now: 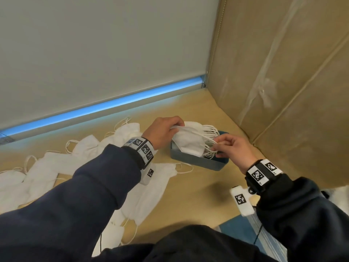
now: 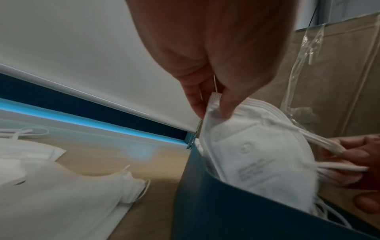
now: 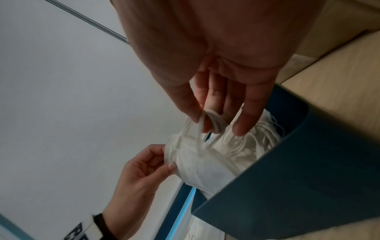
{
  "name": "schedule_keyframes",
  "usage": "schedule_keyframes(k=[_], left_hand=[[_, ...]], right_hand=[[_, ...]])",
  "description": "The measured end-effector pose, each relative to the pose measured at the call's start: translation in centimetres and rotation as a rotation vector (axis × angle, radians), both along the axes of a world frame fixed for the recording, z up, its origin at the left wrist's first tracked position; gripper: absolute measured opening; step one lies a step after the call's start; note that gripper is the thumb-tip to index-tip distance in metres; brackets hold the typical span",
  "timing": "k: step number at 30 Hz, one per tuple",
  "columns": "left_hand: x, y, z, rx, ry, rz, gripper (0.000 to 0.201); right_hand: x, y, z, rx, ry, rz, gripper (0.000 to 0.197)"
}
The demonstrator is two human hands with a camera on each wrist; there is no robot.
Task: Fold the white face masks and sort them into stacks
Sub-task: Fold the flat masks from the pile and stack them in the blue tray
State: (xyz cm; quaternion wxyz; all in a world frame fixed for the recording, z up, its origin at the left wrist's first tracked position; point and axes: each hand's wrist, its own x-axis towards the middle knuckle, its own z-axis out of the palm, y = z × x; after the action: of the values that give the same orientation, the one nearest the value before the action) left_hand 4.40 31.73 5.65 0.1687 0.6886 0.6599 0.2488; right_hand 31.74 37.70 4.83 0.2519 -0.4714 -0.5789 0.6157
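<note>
A folded white mask (image 1: 188,143) (image 2: 257,155) (image 3: 197,164) stands on edge among several folded masks in a dark blue box (image 1: 200,162) (image 2: 236,216) (image 3: 304,170). My left hand (image 1: 166,129) (image 2: 211,105) (image 3: 144,168) pinches the mask's left end between thumb and fingers. My right hand (image 1: 226,146) (image 3: 216,116) (image 2: 349,162) pinches its white ear loops (image 1: 209,146) (image 2: 329,146) (image 3: 197,128) at the right end, over the box. Loose unfolded masks (image 1: 56,167) (image 2: 51,194) lie spread on the table to the left.
The tan table (image 1: 192,195) is bounded by a grey wall with a lit blue strip (image 1: 103,108) at the back and a cardboard panel (image 1: 283,82) covered in clear film on the right. More masks (image 1: 147,195) lie under my left forearm.
</note>
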Motion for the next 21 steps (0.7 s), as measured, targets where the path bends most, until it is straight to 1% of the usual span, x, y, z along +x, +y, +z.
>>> schedule_keyframes(k=[4, 6, 8, 11, 12, 14, 17, 19, 21], left_hand=[[-0.5, 0.5, -0.2, 0.021, -0.023, 0.088, 0.020], [-0.6, 0.5, -0.1, -0.004, -0.025, 0.085, 0.020], [-0.2, 0.2, -0.1, -0.044, 0.029, 0.027, 0.021], [1.1, -0.3, -1.2, -0.174, 0.139, -0.075, 0.025], [1.6, -0.4, -1.8, -0.221, 0.193, -0.093, 0.028], [2.5, -0.4, -2.7, -0.255, 0.280, -0.103, 0.033], [2.7, 0.0, -2.7, -0.186, 0.375, -0.077, 0.037], [2.5, 0.3, -2.9, -0.121, 0.399, -0.058, 0.039], [2.7, 0.4, -3.3, -0.137, 0.417, -0.084, 0.045]], right_hand=[[-1.0, 1.5, -0.2, 0.003, 0.046, -0.010, 0.017], [-1.2, 2.0, -0.2, -0.007, 0.039, 0.017, 0.019], [-0.9, 2.2, -0.4, 0.004, -0.013, 0.070, 0.019], [0.1, 2.8, -1.4, 0.066, -0.108, 0.152, 0.019], [0.5, 3.0, -1.7, 0.099, -0.155, 0.184, 0.019], [0.8, 3.4, -2.1, 0.156, -0.244, 0.233, 0.020], [0.6, 3.8, -2.2, 0.235, -0.347, 0.284, 0.018], [0.3, 4.1, -2.3, 0.264, -0.380, 0.286, 0.019], [0.1, 4.3, -2.3, 0.294, -0.413, 0.289, 0.020]])
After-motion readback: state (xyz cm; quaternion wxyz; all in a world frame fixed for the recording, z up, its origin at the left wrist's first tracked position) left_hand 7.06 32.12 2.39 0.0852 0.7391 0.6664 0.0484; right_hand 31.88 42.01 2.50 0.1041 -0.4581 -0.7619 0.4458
